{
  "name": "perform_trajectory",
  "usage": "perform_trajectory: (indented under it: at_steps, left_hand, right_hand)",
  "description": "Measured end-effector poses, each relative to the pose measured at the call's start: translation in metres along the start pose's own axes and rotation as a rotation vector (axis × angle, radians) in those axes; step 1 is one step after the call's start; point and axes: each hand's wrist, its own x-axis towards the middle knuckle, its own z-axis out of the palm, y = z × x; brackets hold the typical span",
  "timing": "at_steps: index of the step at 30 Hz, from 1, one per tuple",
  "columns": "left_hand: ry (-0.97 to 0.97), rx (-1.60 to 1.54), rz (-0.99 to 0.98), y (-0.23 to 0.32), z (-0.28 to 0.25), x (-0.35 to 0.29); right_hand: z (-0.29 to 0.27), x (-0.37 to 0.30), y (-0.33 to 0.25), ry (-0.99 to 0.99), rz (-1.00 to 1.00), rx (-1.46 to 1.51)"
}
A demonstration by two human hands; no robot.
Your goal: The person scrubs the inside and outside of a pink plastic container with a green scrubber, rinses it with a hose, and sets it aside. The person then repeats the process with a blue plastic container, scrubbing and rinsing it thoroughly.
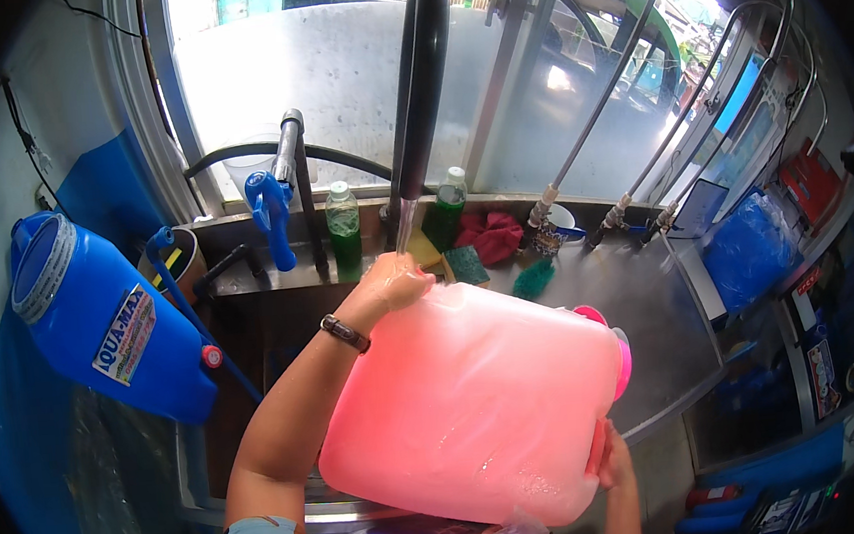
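Observation:
A large pink plastic water jug [478,404] lies tilted on its side in front of me, over the sink's near edge. Its bright pink cap [622,364] points right. My right hand [615,461] is closed around the jug's handle at the lower right. At the jug's upper left corner, my left hand [395,282] is curled closed, touching or very near the plastic; what its fingers hold is hidden. A thin stream of water [407,223] runs down onto that hand from above. Wet drops show on the jug.
A blue water container [115,322] stands at left beside a blue-handled tap [270,214]. Behind the jug are green liquid bottles [345,238], a sponge [467,264], a dark red cloth [490,237] and a green scrubber [534,279]. Metal pipes rise along the steel counter [653,334].

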Motion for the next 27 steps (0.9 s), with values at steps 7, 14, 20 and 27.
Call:
perform_trajectory:
  at_steps: [7,14,20,27]
  left_hand:
    - [0.169,-0.192,0.519,0.032,-0.034,-0.029]
    - [0.844,-0.644,0.524,-0.07,0.017,-0.056]
    - [0.412,-1.426,-0.229,-0.236,0.142,-0.09]
    - [0.54,-1.8,-0.512,-0.309,0.178,-0.157]
  right_hand:
    - [0.024,-0.009,0.006,0.136,-0.566,0.104]
    - [0.057,0.013,-0.021,-0.018,-0.619,-0.026]
    - [0.164,0.02,-0.067,-0.371,-0.677,-0.73]
    - [0.282,0.044,-0.043,-0.631,-0.842,-0.911]
